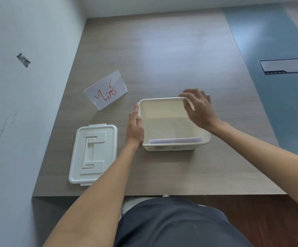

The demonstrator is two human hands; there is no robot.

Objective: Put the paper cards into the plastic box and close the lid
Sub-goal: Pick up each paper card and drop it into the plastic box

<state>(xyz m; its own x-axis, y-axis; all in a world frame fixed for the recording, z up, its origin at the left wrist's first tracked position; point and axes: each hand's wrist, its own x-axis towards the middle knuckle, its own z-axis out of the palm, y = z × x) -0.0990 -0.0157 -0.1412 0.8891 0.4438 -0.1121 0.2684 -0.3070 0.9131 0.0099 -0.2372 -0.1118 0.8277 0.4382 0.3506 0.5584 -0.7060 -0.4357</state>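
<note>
Wide bare wooden table (162, 50) stretches beyond my hands. The open plastic box (173, 147) sits between them, paper cards (176, 140) inside. My left hand (135, 125) lies flat against its side; my right hand (198, 107) hovers spread, blurred. Left: lid (93, 154), card (106, 90) with unreadable red handwriting.

White box (164, 148) open – cards (176, 140) inside; lid (93, 154) flat, left

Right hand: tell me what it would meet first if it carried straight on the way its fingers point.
The right hand hovers over the plastic box, fingers pointing left and away. Straight on, it would probably cross the box's far rim, then reach the card with red writing; height is unclear.
</note>
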